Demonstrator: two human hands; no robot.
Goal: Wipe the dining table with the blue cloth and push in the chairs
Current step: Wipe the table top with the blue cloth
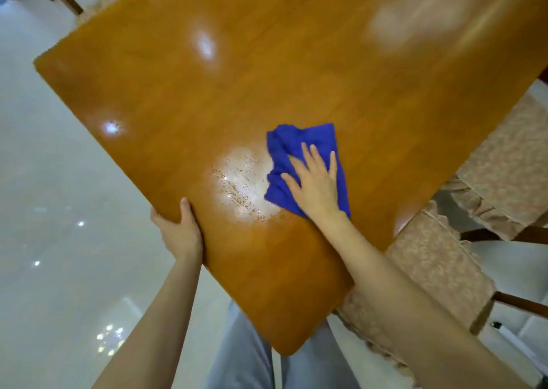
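Right hand [317, 184]: flat, palm down, fingers straight and spread, pressing on the blue cloth [299, 142]. The bare forearm crosses the near right edge of the dining table [207, 92].

Left hand [178, 231]: grips the table's near left edge, thumb lying on the top surface, the other fingers hidden below the edge.

Blue cloth: lies on the tabletop under the right hand, toward the near end and right of centre, well apart from the left hand. It is a deep, saturated blue, folded or bunched into a rough rectangle with creases running toward its far left corner. Cloth shows past the fingertips and on both sides of the palm.

Wet patch [240, 181]: a pale, streaked glare touching the cloth's left edge, between the two hands.

Dining table: glossy orange-brown wood grain with rounded corners. Several bright light reflections lie on the surface, and the far right part is blurred.

Near chair [430, 267]: beige patterned cover, right against the table's right edge, beside the right forearm.

Second chair [510, 166]: same patterned cover with a frilled hem, farther along the right side, with dark wooden legs showing.

Floor [44, 181]: pale, shiny tile with small light spots.

Trousers [237, 359]: light grey, below the table's near corner.
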